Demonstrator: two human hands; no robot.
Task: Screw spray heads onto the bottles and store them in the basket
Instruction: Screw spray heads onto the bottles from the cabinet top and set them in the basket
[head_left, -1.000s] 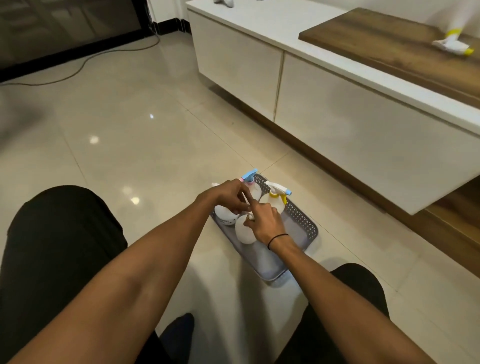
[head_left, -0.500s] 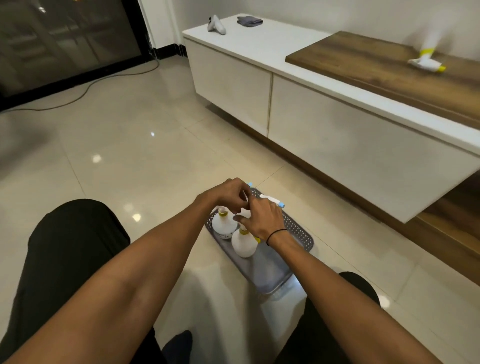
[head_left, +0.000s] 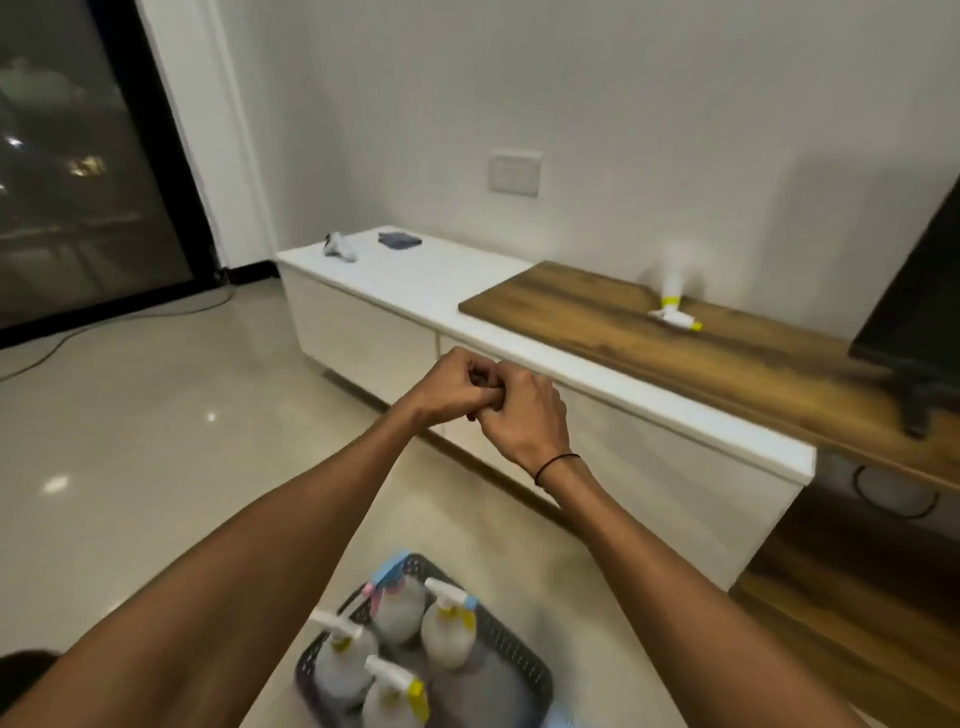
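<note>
Left hand (head_left: 451, 385) and right hand (head_left: 524, 415) meet mid-air with fingers curled together, each grip seemingly empty. Below, four capped bottles (head_left: 395, 613) stand in the basket (head_left: 519, 670); no label is legible.

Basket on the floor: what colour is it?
Dark grey, perforated walls; the basket shows only in the head view.

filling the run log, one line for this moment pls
hands: left hand and right hand clasped together, holding nothing | basket: four capped spray bottles upright | wooden shelf: one spray bottle
</note>
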